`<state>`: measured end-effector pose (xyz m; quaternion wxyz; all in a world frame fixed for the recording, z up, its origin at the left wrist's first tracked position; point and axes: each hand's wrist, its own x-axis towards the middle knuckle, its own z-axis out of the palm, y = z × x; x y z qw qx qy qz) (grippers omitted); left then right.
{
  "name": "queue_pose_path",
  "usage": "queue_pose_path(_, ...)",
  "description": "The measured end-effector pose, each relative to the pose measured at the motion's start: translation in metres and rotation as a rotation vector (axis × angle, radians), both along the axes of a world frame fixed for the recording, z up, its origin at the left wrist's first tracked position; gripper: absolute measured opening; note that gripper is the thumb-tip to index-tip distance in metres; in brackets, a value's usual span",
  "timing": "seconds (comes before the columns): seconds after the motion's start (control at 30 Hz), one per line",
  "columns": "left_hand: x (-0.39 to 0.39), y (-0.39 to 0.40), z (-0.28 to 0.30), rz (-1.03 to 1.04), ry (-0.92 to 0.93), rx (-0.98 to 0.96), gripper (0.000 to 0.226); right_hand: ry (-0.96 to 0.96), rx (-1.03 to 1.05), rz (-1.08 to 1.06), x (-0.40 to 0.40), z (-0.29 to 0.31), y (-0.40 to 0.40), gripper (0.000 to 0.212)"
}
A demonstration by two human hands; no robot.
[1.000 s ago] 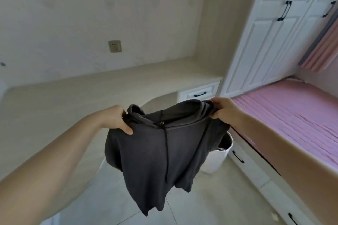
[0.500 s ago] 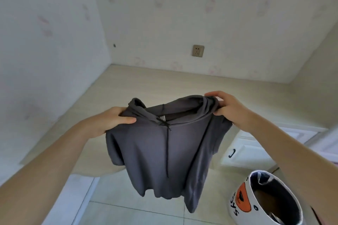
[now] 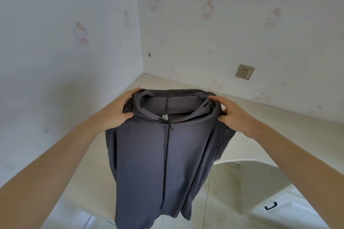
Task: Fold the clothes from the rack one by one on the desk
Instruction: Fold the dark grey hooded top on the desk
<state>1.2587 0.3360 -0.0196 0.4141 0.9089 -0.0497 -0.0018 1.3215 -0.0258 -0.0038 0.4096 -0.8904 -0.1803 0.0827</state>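
Both hands (image 3: 121,111) (image 3: 235,115) apparently curl, gripping the hoodie's (image 3: 163,154) shoulders.

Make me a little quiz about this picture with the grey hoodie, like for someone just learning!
1. True or false: the grey hoodie lies flat on the desk.
2. Which hands hold the hoodie? A) the left hand only B) the right hand only C) both
3. Fill the gap: on the wall, above the desk, is a power ____.

Key:
1. False; it hangs in the air.
2. C; one hand grips each shoulder.
3. socket
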Motion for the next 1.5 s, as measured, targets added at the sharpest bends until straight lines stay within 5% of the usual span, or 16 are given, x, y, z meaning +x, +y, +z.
queue_pose_path(0.13,0.048,0.019,-0.016,0.004,-0.024,0.159,0.087,-0.169,-0.165,0.082,0.054,-0.011,0.026,0.076)
queue_pose_path(0.6,0.194,0.064,-0.075,0.172,-0.123,0.701,0.086,-0.310,-0.425,0.281,0.240,-0.069,0.072,0.098)
queue_pose_path(0.87,0.324,0.093,-0.108,0.248,-0.069,0.777,0.084,-0.365,-0.534,0.422,0.394,-0.102,0.108,0.092)
queue_pose_path(1.0,0.395,0.111,-0.146,0.359,-0.094,0.651,0.076,-0.435,-0.668,0.336,0.478,-0.142,0.155,0.078)
queue_pose_path(1.1,0.422,0.117,-0.194,0.454,0.145,0.554,0.079,-0.323,-0.855,0.181,0.507,-0.182,0.181,0.068)
queue_pose_path(1.27,0.387,0.090,-0.253,0.444,0.474,0.685,0.070,-0.110,-1.027,0.376,0.488,-0.245,0.188,0.052)
queue_pose_path(1.5,0.312,0.066,-0.276,0.389,0.560,0.759,0.064,0.028,-0.967,0.473,0.468,-0.277,0.162,0.059)
